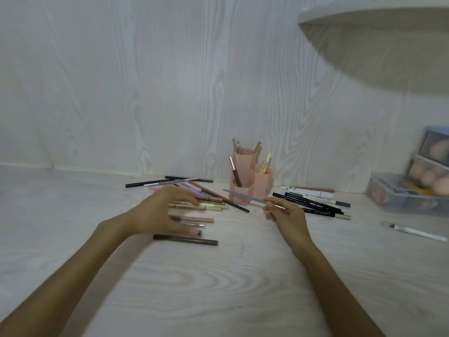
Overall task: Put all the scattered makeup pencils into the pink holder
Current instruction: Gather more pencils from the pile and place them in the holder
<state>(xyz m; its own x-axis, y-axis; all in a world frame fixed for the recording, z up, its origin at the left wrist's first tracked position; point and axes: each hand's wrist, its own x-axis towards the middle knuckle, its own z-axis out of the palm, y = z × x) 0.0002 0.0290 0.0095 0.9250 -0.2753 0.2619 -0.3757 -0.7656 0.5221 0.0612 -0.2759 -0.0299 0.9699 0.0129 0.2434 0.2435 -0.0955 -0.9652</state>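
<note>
The pink holder (252,181) stands at the back of the table near the wall, with several pencils upright in its hexagonal cups. My right hand (285,215) pinches a grey pencil (243,195) that points left across the holder's front. My left hand (160,210) hovers, blurred, fingers spread, over a scattered pile of pencils (206,203) left of the holder. A dark brown pencil (185,240) lies just in front of that hand. Another group of black and white pencils (313,201) lies right of the holder.
Clear plastic boxes (410,190) with makeup sponges are stacked at the right edge. A white pen (418,231) lies alone in front of them. A round white shelf (379,32) overhangs the upper right. The wood-grain wall (145,93) closes the back.
</note>
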